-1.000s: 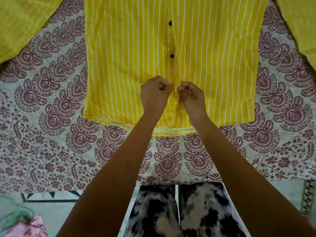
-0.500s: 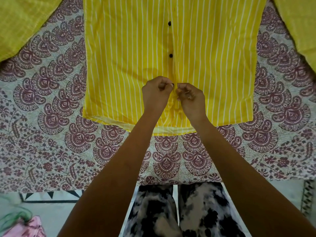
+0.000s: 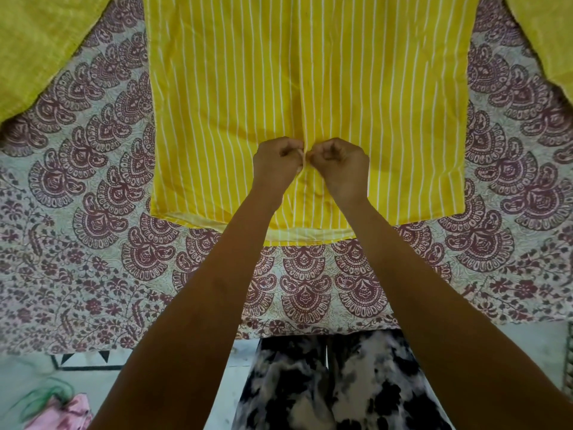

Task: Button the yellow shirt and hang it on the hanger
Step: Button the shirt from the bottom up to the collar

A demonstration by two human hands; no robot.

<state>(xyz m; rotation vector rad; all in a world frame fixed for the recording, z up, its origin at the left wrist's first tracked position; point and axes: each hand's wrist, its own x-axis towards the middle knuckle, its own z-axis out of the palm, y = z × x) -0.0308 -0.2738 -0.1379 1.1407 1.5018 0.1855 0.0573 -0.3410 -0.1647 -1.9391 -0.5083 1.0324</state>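
Note:
The yellow shirt [image 3: 387, 113] with thin white stripes lies flat on a patterned sheet, its hem toward me. Its front placket [image 3: 305, 88] runs up the middle. My left hand [image 3: 276, 172] and my right hand [image 3: 342, 172] are side by side low on the placket. Each pinches a fold of the yellow cloth with curled fingers, and the fingertips almost touch at the seam. What lies between the fingers is hidden. No black button shows clearly above the hands. No hanger is in view.
A maroon-and-cream printed sheet [image 3: 93, 243] covers the surface under the shirt. Lime-green cloth lies at the top left [image 3: 40, 41] and top right [image 3: 545, 32]. Black-and-white trousers [image 3: 335, 386] and pale floor are below, with a pink item [image 3: 68, 414] at the bottom left.
Both hands stayed on the lower placket and drew closer together, fingertips now nearly touching. The two black buttons seen above them earlier are no longer distinct.

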